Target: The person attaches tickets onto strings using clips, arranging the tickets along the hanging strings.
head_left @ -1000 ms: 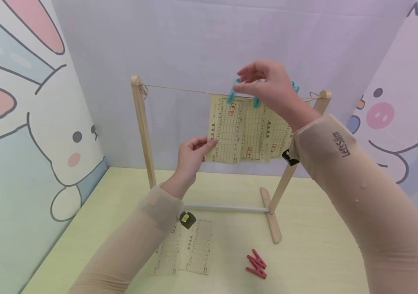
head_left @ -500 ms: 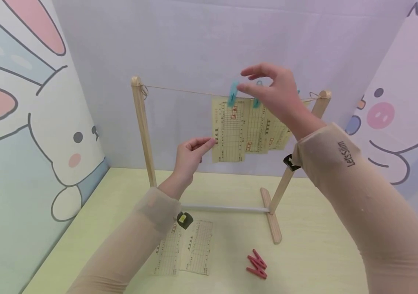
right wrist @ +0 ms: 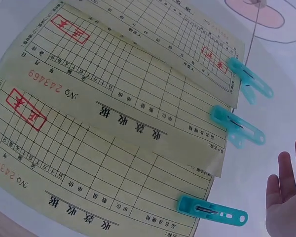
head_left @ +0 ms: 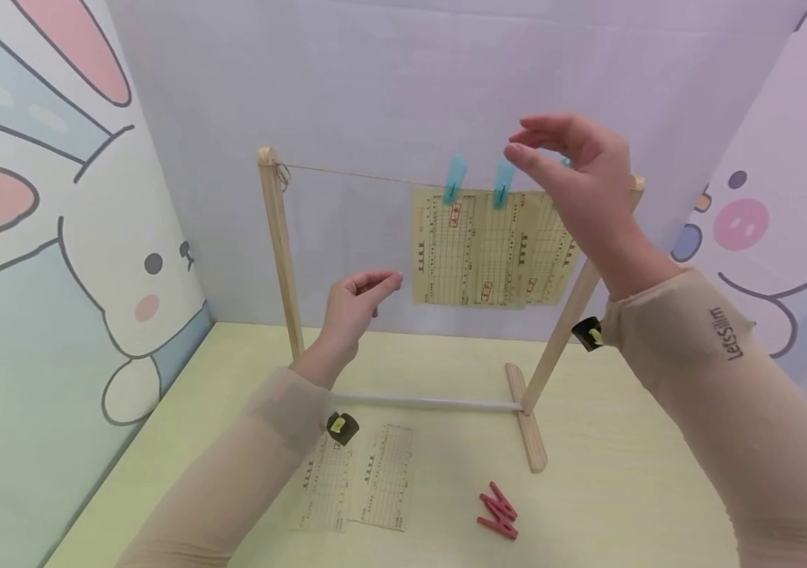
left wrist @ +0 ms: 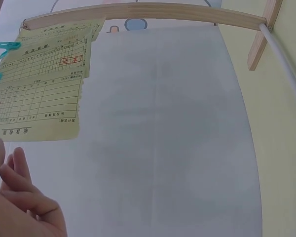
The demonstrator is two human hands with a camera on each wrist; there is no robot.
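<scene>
Overhead, both hands (head_left: 356,296) (head_left: 580,170) hang relaxed, holding nothing, beside receipt (right wrist: 113,133) "No 243469".

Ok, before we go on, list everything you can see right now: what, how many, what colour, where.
Drying rack: one, pale wood posts and feet with a white crossbar, standing on the table.
String: one, tan, stretched between the post tops.
Hanging slips: three visible in the right wrist view, yellowish with red stamps, overlapping on the string.
Teal pegs: three, clipping the slips to the string.
Loose slips: two, yellowish, flat on the table near the left arm.
Red pegs: a small pile, count unclear, on the table in front of the rack.
Table: one, pale yellow-green.
Left hand: holds nothing, just left of the hanging slips.
Right hand: holds nothing, by the string's right end.
</scene>
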